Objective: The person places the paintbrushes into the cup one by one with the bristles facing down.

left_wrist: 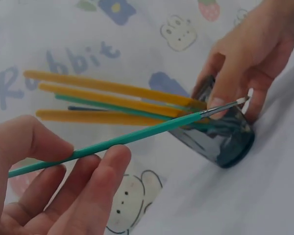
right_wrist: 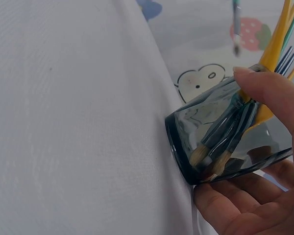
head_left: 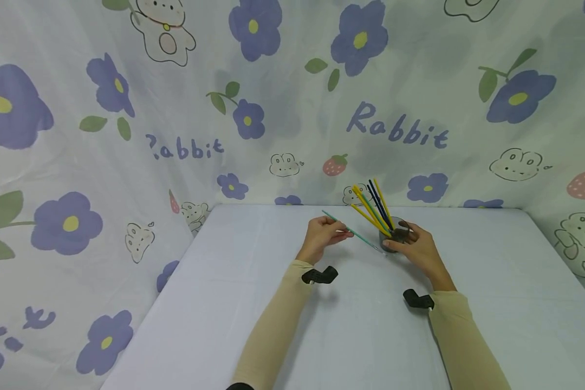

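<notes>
My left hand [head_left: 323,238] pinches a thin green paintbrush [left_wrist: 152,131] by its handle, bristle end pointing right and down, toward the cup. In the left wrist view the brush's pale tip overlaps the other hand's fingers. My right hand [head_left: 419,250] grips a smoky, see-through glass cup [right_wrist: 210,105] round its side, thumb near the rim. Several brushes stand in the cup, bristles down, among them a yellow-handled brush [left_wrist: 112,88] and dark blue and green ones. Their brown bristles [right_wrist: 201,155] show through the glass near its base.
A white-covered table [head_left: 370,336] spreads under both arms. Behind it hangs a curtain [head_left: 292,81] printed with purple flowers, rabbits and strawberries. A black wrist camera [head_left: 320,275] sits on the left sleeve, another black camera [head_left: 418,299] on the right one.
</notes>
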A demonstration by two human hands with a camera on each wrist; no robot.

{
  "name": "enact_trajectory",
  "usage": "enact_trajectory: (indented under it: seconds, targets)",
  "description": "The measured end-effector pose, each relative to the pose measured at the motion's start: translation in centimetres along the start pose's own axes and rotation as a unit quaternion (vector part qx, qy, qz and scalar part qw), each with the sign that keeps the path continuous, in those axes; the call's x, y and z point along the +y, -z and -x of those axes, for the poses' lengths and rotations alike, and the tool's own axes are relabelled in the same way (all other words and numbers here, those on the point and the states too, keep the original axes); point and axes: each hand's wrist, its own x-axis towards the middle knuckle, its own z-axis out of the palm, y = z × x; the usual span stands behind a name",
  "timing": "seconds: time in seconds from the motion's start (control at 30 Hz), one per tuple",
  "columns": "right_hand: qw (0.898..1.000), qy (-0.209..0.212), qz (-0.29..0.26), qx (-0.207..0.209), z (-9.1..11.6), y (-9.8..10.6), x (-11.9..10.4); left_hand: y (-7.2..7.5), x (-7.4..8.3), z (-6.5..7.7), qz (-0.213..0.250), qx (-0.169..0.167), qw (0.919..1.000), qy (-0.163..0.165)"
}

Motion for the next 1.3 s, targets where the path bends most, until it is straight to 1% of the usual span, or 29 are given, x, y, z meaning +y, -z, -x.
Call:
enact_trajectory:
  seconds: [0.17, 0.3, 0.4, 0.63, 0.8, 1.07, 1.3]
  targets:
    - [1.000, 0.004, -0.001, 0.002, 0.0, 0.0, 0.0, -0.6, 0.7, 0.1, 0.023, -0.006, 0.9995, -0.021]
    - [1.000, 0.001, 0.000, 0.002, 0.0, 0.0, -0.1, -1.0, 1.3, 0.3, 0.029, -0.012, 0.9986, -0.042]
    - [1.000, -0.002, -0.001, 0.002, 0.0, 0.0, -0.1, -1.3, 1.7, 0.3, 0.028, -0.010, 0.9980, -0.055]
    - [1.000, -0.008, 0.000, 0.002, 0.1, -0.1, -0.2, -2.1, 2.4, 0.0, 0.032, -0.001, 0.9974, -0.064]
    - [1.000, -0.013, 0.001, 0.004, 0.1, 0.0, -0.1, -3.0, 3.0, -0.2, 0.037, -0.004, 0.9962, -0.079]
    - [1.000, -0.007, 0.000, 0.002, 0.0, 0.0, 0.0, -4.5, 3.3, -0.8, 0.017, -0.013, 0.9934, -0.113]
    - [1.000, -0.001, 0.002, 0.001, 0.0, 0.0, 0.0, -5.3, 3.1, -1.4, -0.004, -0.001, 0.9926, -0.122]
